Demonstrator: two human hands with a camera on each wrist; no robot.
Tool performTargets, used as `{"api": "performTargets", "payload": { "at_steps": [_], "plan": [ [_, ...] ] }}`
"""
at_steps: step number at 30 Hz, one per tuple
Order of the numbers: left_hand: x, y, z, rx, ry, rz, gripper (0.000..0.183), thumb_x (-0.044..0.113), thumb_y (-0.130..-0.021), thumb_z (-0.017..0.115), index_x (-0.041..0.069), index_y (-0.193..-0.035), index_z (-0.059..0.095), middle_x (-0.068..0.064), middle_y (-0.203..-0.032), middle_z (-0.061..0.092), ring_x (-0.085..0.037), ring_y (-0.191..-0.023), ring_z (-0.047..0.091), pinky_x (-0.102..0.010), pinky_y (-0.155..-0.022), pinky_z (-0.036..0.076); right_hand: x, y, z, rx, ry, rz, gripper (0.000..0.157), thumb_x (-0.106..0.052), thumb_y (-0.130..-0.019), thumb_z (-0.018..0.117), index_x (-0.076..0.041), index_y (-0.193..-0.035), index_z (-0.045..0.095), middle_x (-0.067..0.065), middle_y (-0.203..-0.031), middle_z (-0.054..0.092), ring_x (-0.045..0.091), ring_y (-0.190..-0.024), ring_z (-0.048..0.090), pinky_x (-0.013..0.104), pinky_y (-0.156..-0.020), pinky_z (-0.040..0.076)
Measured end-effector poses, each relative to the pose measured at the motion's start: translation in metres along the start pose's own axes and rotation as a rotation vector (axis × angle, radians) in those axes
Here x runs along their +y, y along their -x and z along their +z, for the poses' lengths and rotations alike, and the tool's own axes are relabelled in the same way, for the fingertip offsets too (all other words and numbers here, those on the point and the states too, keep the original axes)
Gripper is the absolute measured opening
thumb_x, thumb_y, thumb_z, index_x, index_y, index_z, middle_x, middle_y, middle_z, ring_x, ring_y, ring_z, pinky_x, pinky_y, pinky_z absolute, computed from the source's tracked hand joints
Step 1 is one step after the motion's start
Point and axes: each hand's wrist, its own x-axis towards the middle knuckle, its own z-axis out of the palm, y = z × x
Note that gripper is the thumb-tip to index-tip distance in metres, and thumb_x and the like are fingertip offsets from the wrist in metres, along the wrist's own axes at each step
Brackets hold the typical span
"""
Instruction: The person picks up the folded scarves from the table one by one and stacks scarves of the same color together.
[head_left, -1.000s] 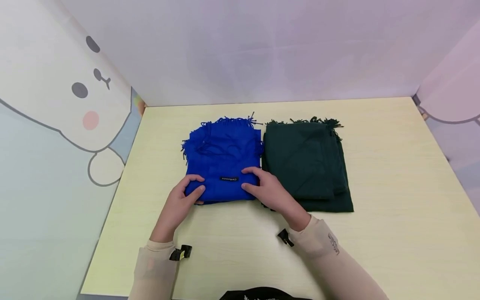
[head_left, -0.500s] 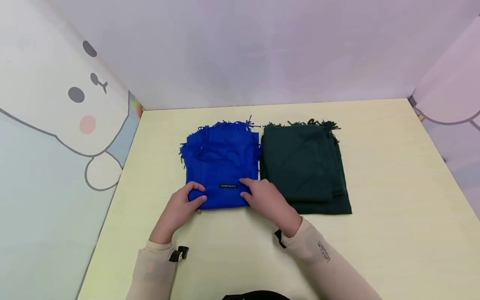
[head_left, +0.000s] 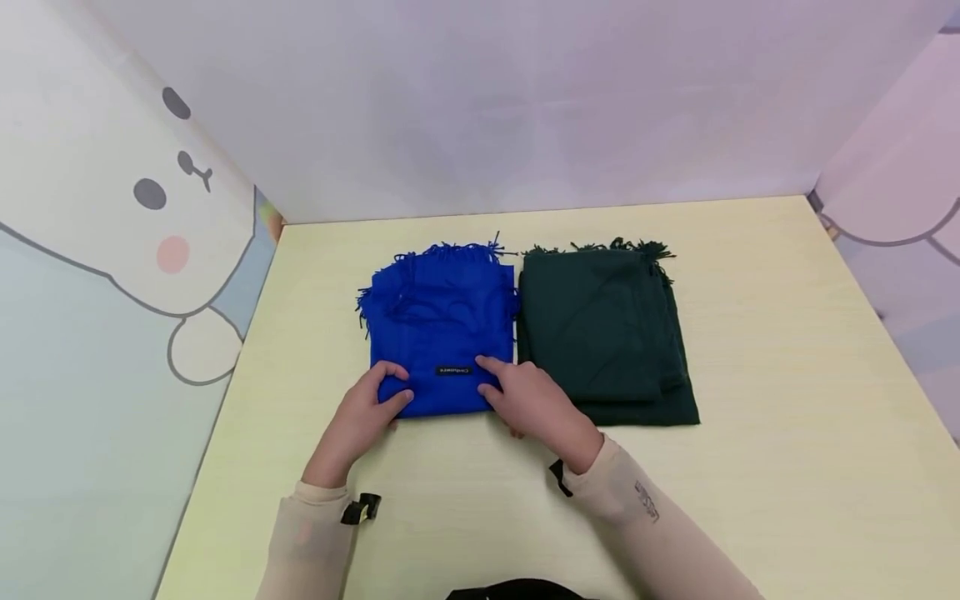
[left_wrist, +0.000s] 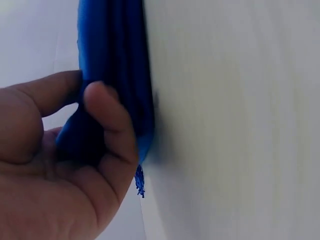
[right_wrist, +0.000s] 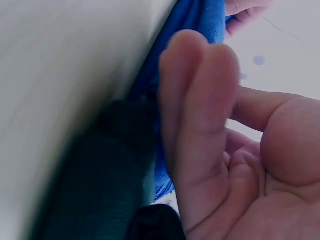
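A folded blue fringed scarf [head_left: 442, 312] with a small black label lies on the table, its fringe toward the back. At its near left corner my left hand [head_left: 366, 408] grips the cloth, thumb and a finger on top; curled fingers [left_wrist: 117, 135] show at its layered edge in the left wrist view. My right hand [head_left: 534, 404] holds the near right part, index finger and thumb on the top beside the label. In the right wrist view its two nearest fingers [right_wrist: 205, 100] extend fairly straight past the edge. A folded dark green fringed scarf [head_left: 588, 325] lies close alongside on the right.
The pale wooden table [head_left: 765, 350] extends right of the green scarf and in front of both scarves. A light wall [head_left: 525, 108] rises behind the table. On the left stands a panel with a cartoon animal [head_left: 127, 242].
The near fold of the blue scarf has shifted slightly toward me with both hands, covering the dark lower edge seen earlier. In the last half second little has moved. The green scarf stays put.
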Motion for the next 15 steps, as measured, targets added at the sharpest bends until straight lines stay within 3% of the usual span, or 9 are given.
{"api": "performTargets", "payload": {
  "at_steps": [5, 8, 11, 15],
  "plan": [
    [0.0, 0.002, 0.001, 0.073, -0.037, 0.054, 0.029, 0.023, -0.097, 0.066, 0.012, -0.123, 0.055, -0.019, -0.132, 0.042, -0.037, -0.125, 0.043, -0.057, -0.105, 0.035, -0.003, 0.003, -0.001, -0.012, 0.005, 0.0, 0.054, -0.034, -0.103, 0.056, -0.02, -0.153, 0.041, 0.002, -0.05, 0.054, 0.016, -0.04, 0.056, 0.032, -0.046, 0.048],
    [0.005, 0.005, 0.002, 0.125, -0.088, 0.067, 0.038, 0.025, -0.096, 0.067, 0.011, -0.128, 0.053, -0.023, -0.146, 0.029, -0.044, -0.134, 0.032, -0.063, -0.108, 0.031, -0.005, 0.005, -0.002, -0.031, 0.009, 0.005, 0.056, -0.037, -0.103, 0.055, -0.021, -0.154, 0.038, 0.002, -0.051, 0.053, 0.016, -0.041, 0.057, 0.033, -0.046, 0.048],
    [0.014, 0.005, 0.004, 0.174, -0.182, 0.131, 0.047, 0.027, -0.095, 0.067, 0.009, -0.135, 0.05, -0.024, -0.16, 0.013, -0.048, -0.144, 0.017, -0.067, -0.111, 0.024, -0.005, 0.007, -0.005, -0.05, 0.009, 0.013, 0.056, -0.04, -0.102, 0.055, -0.023, -0.154, 0.039, 0.003, -0.051, 0.054, 0.018, -0.041, 0.057, 0.034, -0.046, 0.049],
    [0.028, -0.004, 0.007, 0.195, -0.276, 0.223, 0.051, 0.03, -0.097, 0.066, 0.007, -0.139, 0.05, -0.023, -0.163, 0.011, -0.048, -0.148, 0.01, -0.067, -0.114, 0.017, -0.001, 0.006, -0.016, -0.065, 0.005, 0.006, 0.053, -0.044, -0.101, 0.055, -0.025, -0.15, 0.045, 0.003, -0.052, 0.059, 0.02, -0.041, 0.058, 0.035, -0.046, 0.051]
  ]
}}
